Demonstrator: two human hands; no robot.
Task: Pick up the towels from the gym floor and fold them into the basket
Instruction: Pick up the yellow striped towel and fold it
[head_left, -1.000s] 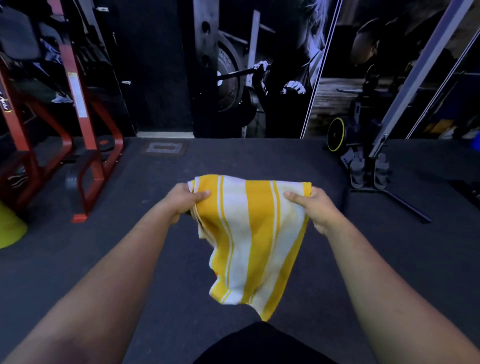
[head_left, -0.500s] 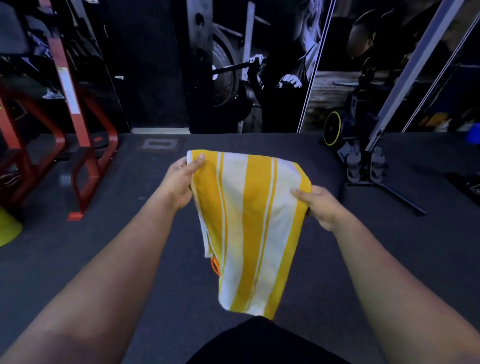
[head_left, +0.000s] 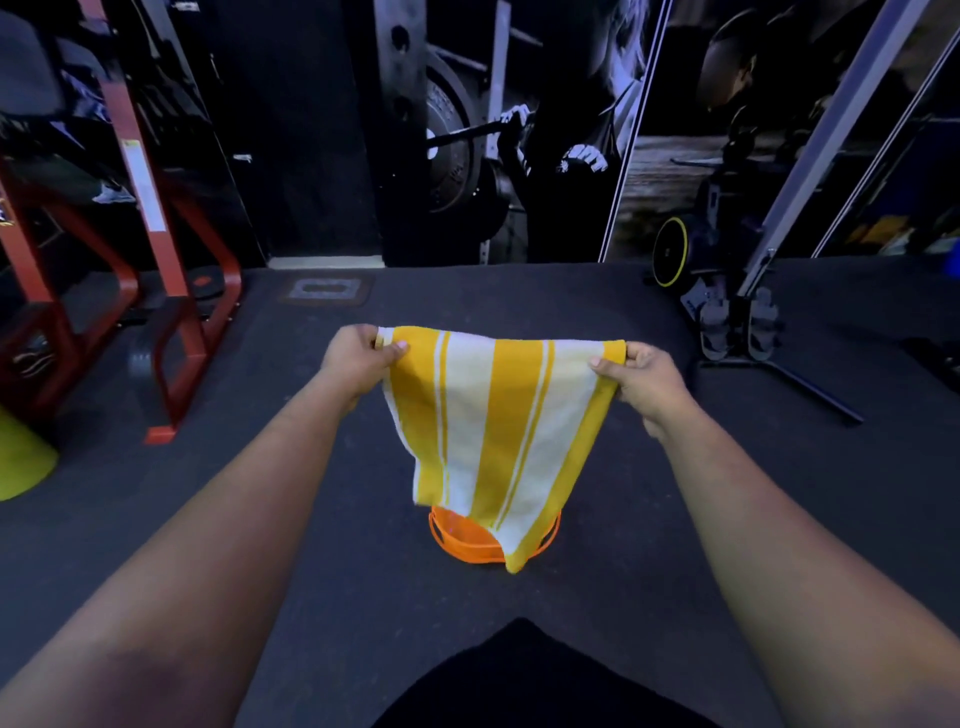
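Observation:
A yellow and white striped towel (head_left: 498, 426) hangs in the air in front of me, folded over. My left hand (head_left: 358, 358) pinches its upper left corner and my right hand (head_left: 641, 376) pinches its upper right corner, so the top edge is stretched level between them. Below the towel an orange basket (head_left: 465, 543) stands on the dark gym floor; the towel's lower end hangs in front of it and hides most of it.
A red steel rack (head_left: 156, 291) stands at the left, with a lime-green cone (head_left: 21, 457) near the left edge. At the right stands a machine with a grey slanted rail and foot pedals (head_left: 737, 322). A wall mural fills the back.
The towel's top edge, tilted half a second ago, is now level and pulled wider between my hands. The orange basket has come into view below it.

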